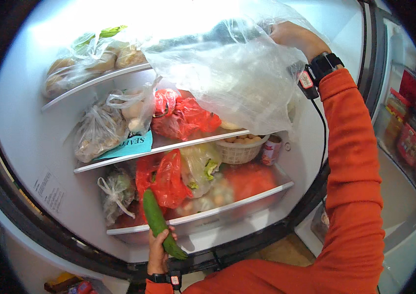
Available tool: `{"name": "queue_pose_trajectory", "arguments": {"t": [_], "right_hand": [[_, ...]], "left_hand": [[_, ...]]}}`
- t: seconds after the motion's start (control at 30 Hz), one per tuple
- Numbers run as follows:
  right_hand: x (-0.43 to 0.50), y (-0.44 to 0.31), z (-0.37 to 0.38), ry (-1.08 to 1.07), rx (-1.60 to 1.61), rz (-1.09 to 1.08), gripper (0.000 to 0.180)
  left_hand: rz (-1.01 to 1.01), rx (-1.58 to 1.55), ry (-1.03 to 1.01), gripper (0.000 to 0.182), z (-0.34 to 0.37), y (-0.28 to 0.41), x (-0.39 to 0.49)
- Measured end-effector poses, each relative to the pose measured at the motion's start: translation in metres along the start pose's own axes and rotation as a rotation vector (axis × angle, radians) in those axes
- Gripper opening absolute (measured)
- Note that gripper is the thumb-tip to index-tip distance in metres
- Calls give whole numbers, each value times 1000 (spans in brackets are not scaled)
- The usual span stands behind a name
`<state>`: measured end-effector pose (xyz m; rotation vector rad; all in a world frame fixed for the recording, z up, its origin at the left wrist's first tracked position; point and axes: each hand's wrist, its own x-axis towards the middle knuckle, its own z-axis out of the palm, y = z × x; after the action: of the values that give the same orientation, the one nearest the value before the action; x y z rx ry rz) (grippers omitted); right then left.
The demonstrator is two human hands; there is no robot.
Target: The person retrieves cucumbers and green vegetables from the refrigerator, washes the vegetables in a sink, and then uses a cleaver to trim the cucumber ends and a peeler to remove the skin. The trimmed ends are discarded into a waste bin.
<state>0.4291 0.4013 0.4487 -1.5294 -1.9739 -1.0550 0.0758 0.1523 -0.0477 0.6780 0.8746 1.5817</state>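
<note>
My left hand (pixel 157 247) grips a long green squash (pixel 155 211) near its lower end. The squash points up and tilts slightly left, in front of the bottom drawer's front edge. Higher up and to the right, my right hand (pixel 296 36) holds the upper right part of a large clear plastic bag (pixel 230 79). Its fingertips are partly hidden by the film. Draped over the front of the upper shelf, the bag hangs down past the middle shelf. Something long and dark green (pixel 211 35) shows blurrily through its top.
Bagged food (pixel 94 60) lies on the upper shelf (pixel 94 85). Clear bags and red bags (pixel 184 115) sit on the middle shelf. Below are a basket of eggs (pixel 239 150), a can (pixel 271 150) and a drawer (pixel 200 218) of bagged vegetables. The fridge door (pixel 399 176) stands open at right.
</note>
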Motion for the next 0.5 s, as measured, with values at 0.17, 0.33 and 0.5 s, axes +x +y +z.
{"name": "queue_pose_trajectory", "arguments": {"t": [0.17, 0.33, 0.5], "right_hand": [[4, 2, 4, 68, 334, 109, 35], [14, 14, 4, 242, 910, 299, 35], [-20, 18, -16, 466, 1442, 381, 35]], "left_hand": [[-3, 23, 20, 39, 0, 1, 0], [0, 9, 23, 36, 2, 4, 2], [-23, 8, 80, 37, 7, 5, 1]]}}
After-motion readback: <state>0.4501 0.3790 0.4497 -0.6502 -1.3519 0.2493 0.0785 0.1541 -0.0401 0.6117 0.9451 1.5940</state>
